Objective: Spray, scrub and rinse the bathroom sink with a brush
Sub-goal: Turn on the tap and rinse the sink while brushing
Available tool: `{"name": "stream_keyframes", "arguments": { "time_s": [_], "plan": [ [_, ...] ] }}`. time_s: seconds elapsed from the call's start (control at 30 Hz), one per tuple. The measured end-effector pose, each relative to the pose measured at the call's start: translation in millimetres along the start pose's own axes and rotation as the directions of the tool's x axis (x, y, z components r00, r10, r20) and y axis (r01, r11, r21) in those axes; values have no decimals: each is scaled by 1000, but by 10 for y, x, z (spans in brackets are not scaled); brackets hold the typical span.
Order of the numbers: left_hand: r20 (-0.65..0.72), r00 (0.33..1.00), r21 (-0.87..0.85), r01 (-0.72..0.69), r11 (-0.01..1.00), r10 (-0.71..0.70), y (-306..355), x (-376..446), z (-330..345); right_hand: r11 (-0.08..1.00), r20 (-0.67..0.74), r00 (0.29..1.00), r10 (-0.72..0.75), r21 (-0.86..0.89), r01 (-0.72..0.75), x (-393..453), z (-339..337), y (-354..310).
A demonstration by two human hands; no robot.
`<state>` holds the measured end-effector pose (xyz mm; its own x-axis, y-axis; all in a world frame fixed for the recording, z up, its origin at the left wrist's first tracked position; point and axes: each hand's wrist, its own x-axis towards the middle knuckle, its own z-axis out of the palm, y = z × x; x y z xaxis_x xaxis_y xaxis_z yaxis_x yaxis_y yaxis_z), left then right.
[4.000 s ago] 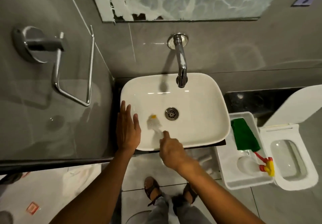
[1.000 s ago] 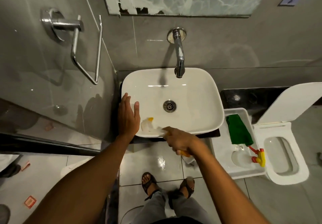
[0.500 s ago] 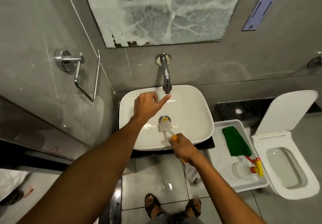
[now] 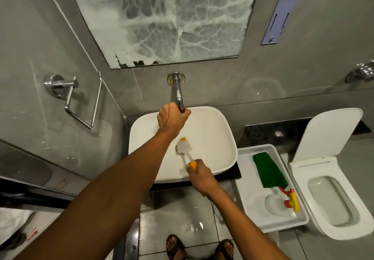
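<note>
A white rectangular sink (image 4: 218,134) sits below a chrome wall tap (image 4: 178,89). My left hand (image 4: 172,118) is stretched over the basin and closed around the tap's outer end. My right hand (image 4: 199,175) grips the orange handle of a white-bristled brush (image 4: 184,145) at the sink's front edge. The brush head lies over the drain, which is mostly hidden beneath it. No water stream is visible.
A white tray (image 4: 251,205) right of the sink holds a green cloth (image 4: 269,170) and a spray bottle (image 4: 279,201) with a red and yellow trigger. An open toilet (image 4: 332,197) stands at far right. A chrome towel holder (image 4: 81,97) hangs on the left wall; a foam-covered mirror (image 4: 162,17) above.
My left hand left the sink's left rim, reached across the basin and closed on the tap's end. The brush moved from the front-left rim to the drain.
</note>
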<state>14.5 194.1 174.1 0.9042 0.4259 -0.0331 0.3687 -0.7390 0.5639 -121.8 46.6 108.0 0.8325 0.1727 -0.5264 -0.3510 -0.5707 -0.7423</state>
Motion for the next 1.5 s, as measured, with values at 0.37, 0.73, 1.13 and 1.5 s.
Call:
{"name": "stream_keyframes", "arguments": {
  "time_s": [0.37, 0.73, 1.13, 1.5],
  "plan": [
    [375, 916, -142, -98, 985, 145, -319, 347, -234, 995, -6, 995, -103, 9, 103, 18, 90, 58],
    [486, 855, -322, -18, 947, 181, -425, 478, -336, 988, -98, 989, -109, 98, 119, -41, 76, 78],
    [481, 858, -490, 94, 867, 179, -486, 436, -331, -1, 453, 870, 194, 887, -461, 20, -46, 150],
    [446, 878, -544, 110, 832, 176, -463, 328, -288, 991, -227, 972, -57, 107, 83, -122, -25, 173]
  ]
}}
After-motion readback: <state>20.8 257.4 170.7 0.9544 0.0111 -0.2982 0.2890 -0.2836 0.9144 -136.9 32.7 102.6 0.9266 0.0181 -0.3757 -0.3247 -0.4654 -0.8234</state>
